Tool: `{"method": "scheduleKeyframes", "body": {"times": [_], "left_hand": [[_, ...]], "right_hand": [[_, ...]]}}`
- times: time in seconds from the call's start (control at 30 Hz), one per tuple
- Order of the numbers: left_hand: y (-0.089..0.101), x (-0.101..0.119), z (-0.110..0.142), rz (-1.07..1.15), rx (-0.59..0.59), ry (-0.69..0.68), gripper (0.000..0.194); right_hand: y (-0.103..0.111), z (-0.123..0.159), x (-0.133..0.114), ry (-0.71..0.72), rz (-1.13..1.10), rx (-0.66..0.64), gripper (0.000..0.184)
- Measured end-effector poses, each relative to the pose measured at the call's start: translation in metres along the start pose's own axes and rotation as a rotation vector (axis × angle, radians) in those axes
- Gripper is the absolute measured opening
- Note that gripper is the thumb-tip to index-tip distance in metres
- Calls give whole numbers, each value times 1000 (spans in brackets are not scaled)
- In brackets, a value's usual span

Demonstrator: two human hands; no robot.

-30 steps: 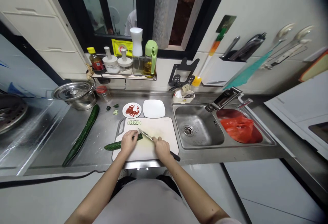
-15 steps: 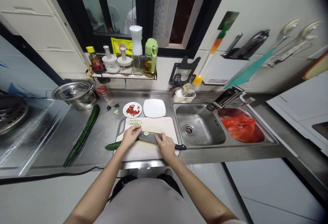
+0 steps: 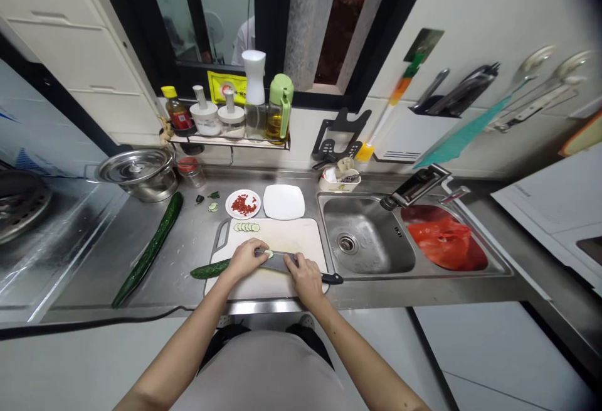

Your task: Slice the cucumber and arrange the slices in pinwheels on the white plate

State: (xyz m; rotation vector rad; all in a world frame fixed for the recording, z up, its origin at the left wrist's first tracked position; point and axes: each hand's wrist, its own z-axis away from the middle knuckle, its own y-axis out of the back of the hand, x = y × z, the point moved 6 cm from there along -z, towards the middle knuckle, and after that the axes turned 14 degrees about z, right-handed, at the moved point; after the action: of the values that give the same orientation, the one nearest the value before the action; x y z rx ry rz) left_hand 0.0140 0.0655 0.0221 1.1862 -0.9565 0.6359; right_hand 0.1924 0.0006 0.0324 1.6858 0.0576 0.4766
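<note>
My left hand (image 3: 248,258) is closed over the right part of a partly cut cucumber (image 3: 209,270), its fingertips beside the knife blade. My right hand (image 3: 305,278) grips a kitchen knife (image 3: 277,262) where blade meets handle; the black handle points right. One pale cucumber slice (image 3: 269,254) clings to the upper edge of the blade, close to my left fingertips. Beneath everything lies a white cutting board (image 3: 273,287). A row of overlapping cucumber slices (image 3: 247,227) rests near its upper left corner. The cucumber's cut end is hidden by my fingers and the blade.
Behind the board stand a round plate of chopped red pieces (image 3: 230,206) and a white square plate (image 3: 284,201). A whole cucumber (image 3: 149,249) lies left, before a lidded steel pot (image 3: 155,179). A sink (image 3: 371,266) adjoins on the right. Cucumber scraps (image 3: 213,207) sit behind the board.
My left hand has shifted slightly right and down along the cucumber, towards the blade. The slice now sits at the blade's upper edge rather than on its face. The view has tilted slightly.
</note>
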Motion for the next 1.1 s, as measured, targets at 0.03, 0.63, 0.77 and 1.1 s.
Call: {"method": "scheduleKeyframes", "body": {"times": [0.03,0.63,0.77,1.1], "left_hand": [[-2,0,-1,13,0,-6,19],[17,-29,-31,44,350,312,20],[21,-35,-45,-15,368,363,21],[18,-45,-69,-188,343,330,27]], "right_hand": [[-2,1,0,-2,2,-2,41],[-20,8,5,-87,-76,-68,48],[-20,11,5,-95,-91,-57,46],[-20,12,8,-116,-106,-29,44]]}}
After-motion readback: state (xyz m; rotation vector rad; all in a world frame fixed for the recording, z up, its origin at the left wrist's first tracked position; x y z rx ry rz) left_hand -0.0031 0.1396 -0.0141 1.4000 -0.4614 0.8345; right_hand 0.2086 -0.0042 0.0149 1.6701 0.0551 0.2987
